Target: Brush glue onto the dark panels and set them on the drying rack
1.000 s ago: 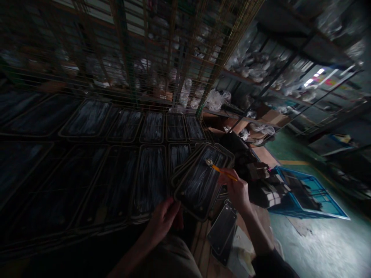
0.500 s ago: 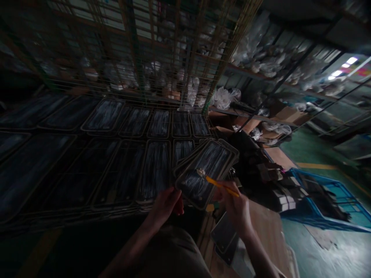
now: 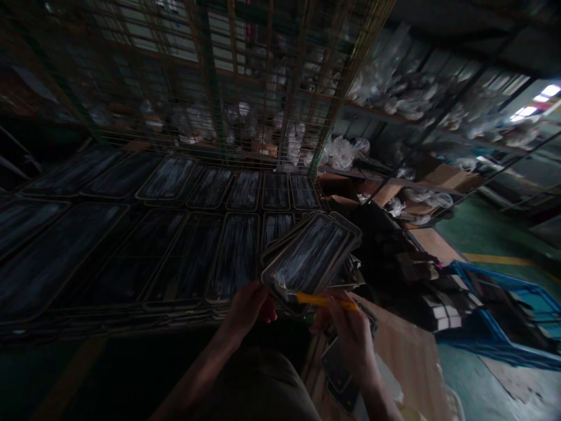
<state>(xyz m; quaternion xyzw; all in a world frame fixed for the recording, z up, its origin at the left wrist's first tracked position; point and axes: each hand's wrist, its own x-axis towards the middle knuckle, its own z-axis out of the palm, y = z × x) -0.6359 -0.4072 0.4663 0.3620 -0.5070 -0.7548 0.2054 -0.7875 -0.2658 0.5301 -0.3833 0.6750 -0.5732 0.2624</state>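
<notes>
From the head camera I see both forearms come up from the bottom edge and meet near the middle of the frame.

The left hand point(image 3: 250, 307) is raised with its wrist bent back. Its grip is closed on the near left corner of a framed panel point(image 3: 312, 256). This is a dark, streaked rectangle with a pale rim, held tilted above a stack of similar pieces.

The right hand point(image 3: 350, 334) sits just right of it and a little lower, knuckles towards me. Its grip is wrapped round a yellow-handled tool point(image 3: 325, 300). The tool lies almost level, pointing left, and its pale tip meets the panel's near edge, close to the left fingers. The tip is too blurred for me to say what it is.

Beyond the hands, rows of panels point(image 3: 236, 257) lie side by side across the counter point(image 3: 131, 336). A wire cage point(image 3: 263, 88) stands behind them.

Below the right wrist, more dark panels point(image 3: 340, 374) rest on cardboard point(image 3: 407, 345). A blue crate point(image 3: 504, 316) sits on the green floor point(image 3: 482, 234) far right.
</notes>
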